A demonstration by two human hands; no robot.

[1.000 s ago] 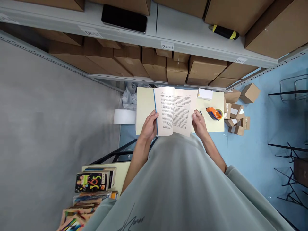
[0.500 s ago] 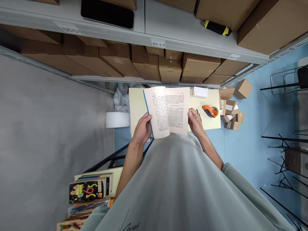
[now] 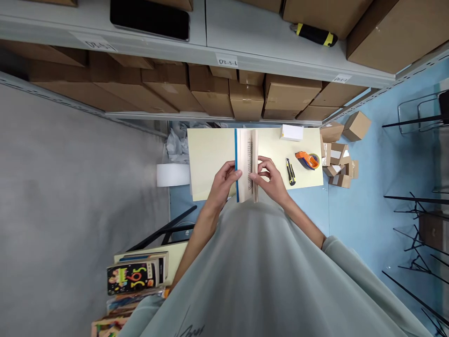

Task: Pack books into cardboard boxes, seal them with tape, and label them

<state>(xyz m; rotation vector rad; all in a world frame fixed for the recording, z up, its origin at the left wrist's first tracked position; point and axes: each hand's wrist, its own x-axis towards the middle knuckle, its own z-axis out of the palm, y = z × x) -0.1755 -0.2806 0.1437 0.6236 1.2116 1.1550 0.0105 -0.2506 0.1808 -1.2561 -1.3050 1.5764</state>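
A book (image 3: 244, 164) with a blue edge on its left side is partly open, its two halves drawn close together above the pale yellow table (image 3: 210, 154). My left hand (image 3: 224, 183) grips the blue-edged half, thumb on the page side. My right hand (image 3: 271, 181) holds the other half, its thumb on the pages and its fingers behind. To the right on the table lie a yellow and black utility knife (image 3: 291, 172), an orange tape dispenser (image 3: 307, 160) and a small white box (image 3: 292, 133).
A metal shelf (image 3: 245, 51) with cardboard boxes crosses the top, holding a black phone (image 3: 149, 18) and another cutter (image 3: 315, 35). Small cartons (image 3: 339, 153) are piled right of the table. Stacked books (image 3: 135, 276) stand at lower left beside a white roll (image 3: 172, 175).
The book has gone from spread wide to nearly closed. Both hands have moved inward, toward each other, and the utility knife on the table has come into fuller view.
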